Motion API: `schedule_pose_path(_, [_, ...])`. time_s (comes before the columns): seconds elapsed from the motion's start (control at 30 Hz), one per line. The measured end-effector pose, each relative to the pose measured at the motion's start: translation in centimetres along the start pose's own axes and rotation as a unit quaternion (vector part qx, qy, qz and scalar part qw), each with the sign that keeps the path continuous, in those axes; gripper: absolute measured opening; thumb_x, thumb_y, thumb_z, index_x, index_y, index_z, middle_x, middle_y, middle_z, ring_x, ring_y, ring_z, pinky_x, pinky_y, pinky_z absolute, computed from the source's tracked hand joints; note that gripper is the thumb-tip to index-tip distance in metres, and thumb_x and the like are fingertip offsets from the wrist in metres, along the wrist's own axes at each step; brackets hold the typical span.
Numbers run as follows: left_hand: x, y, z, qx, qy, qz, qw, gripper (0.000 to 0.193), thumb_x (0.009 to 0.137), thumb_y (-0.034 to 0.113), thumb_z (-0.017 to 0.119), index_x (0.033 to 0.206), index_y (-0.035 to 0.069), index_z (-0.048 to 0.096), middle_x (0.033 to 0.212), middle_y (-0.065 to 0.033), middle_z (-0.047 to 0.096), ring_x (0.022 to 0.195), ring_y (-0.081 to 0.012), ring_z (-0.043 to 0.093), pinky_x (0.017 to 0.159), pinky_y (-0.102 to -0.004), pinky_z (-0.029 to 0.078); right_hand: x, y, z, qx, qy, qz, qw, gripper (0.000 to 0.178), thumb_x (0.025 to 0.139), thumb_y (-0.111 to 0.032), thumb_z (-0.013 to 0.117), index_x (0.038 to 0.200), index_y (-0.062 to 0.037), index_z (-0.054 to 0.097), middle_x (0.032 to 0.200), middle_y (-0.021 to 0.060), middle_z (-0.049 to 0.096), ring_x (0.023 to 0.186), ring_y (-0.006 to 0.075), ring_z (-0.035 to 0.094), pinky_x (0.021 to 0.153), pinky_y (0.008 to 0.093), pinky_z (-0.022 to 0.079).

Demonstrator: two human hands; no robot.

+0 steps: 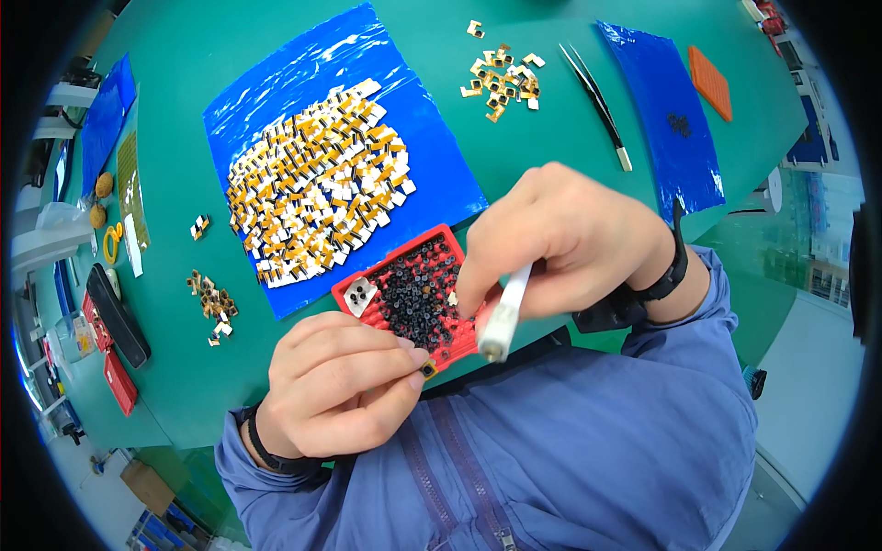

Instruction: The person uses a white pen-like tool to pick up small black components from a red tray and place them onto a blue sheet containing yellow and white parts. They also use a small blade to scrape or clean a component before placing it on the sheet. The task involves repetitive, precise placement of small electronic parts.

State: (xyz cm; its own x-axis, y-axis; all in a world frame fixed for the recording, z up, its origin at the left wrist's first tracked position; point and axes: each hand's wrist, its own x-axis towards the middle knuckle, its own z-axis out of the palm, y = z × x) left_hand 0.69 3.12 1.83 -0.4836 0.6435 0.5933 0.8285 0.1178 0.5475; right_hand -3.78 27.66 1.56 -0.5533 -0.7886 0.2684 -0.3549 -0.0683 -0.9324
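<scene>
My left hand (344,381) is closed in a pinch at the near edge of a red tray (452,241). Between its fingertips sits a small part with a gold and black face (428,369). Many tiny black round pieces (413,298) fill the tray's ridged bottom. Over the tray's right side, my right hand (551,243) is closed around a slim white-ended tool (505,317). The tool's butt end points toward me, and its working tip is hidden by the fingers. A white scrap (359,296) with a few black pieces lies in the tray's left corner.
Beyond the tray, a blue sheet (322,46) bears a large pile of gold-and-white flex parts (317,184). Smaller groups lie at the left (213,303) and far middle (503,78). Tweezers (597,106), another blue sheet (657,92) and an orange block (710,83) lie right.
</scene>
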Motion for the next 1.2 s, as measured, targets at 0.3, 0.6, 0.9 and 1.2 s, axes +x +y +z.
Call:
schedule_pose_path(0.3, [0.2,-0.9,1.8,-0.06,0.054,-0.071,0.994,0.018,0.063,-0.003,0.07,0.08,0.001,0.065,0.077,-0.0086,0.065,0.065,-0.0191,0.062,0.052,-0.0271,0.046,0.7,0.4,1.4,-0.037,-0.006,-0.021,0.999,0.012,0.077,-0.006,0.068,0.088,-0.0031,0.065,0.078,0.0082,0.064,0.065,0.0229,0.062,0.057,0.0294,0.049])
schedule_pose_path(0.6, [0.3,-0.8,1.2,-0.063,0.036,-0.216,0.974,0.027,0.07,-0.002,0.072,0.095,0.002,0.064,0.091,-0.0114,0.067,0.079,-0.0232,0.065,0.069,-0.0298,0.051,0.6,0.1,-0.8,-0.167,0.147,-0.007,0.975,0.009,0.074,-0.007,0.07,0.081,-0.0042,0.065,0.07,0.004,0.064,0.062,0.014,0.062,0.053,0.0259,0.046])
schedule_pose_path(0.9, [-0.5,-2.1,-2.3,-0.089,0.141,-0.253,0.953,0.013,0.077,0.004,0.069,0.09,0.001,0.064,0.091,-0.0097,0.066,0.084,-0.0176,0.062,0.073,-0.0276,0.048,-0.6,0.5,-4.8,-0.466,0.308,0.222,0.8,0.011,0.073,-0.01,0.059,0.079,-0.0012,0.059,0.069,0.0185,0.059,0.064,0.0364,0.058,0.059,0.0419,0.046])
schedule_pose_path(1.2, [-8.0,-0.9,-9.7,0.218,0.086,-0.422,0.876,0.02,0.075,0.012,0.07,0.091,0.003,0.063,0.086,-0.008,0.061,0.078,-0.018,0.055,0.068,-0.0295,0.044,-1.0,0.8,-4.8,-0.495,0.229,0.278,0.791,0.011,0.074,-0.01,0.057,0.076,0.0001,0.058,0.069,0.0198,0.059,0.067,0.0377,0.058,0.061,0.0444,0.046])
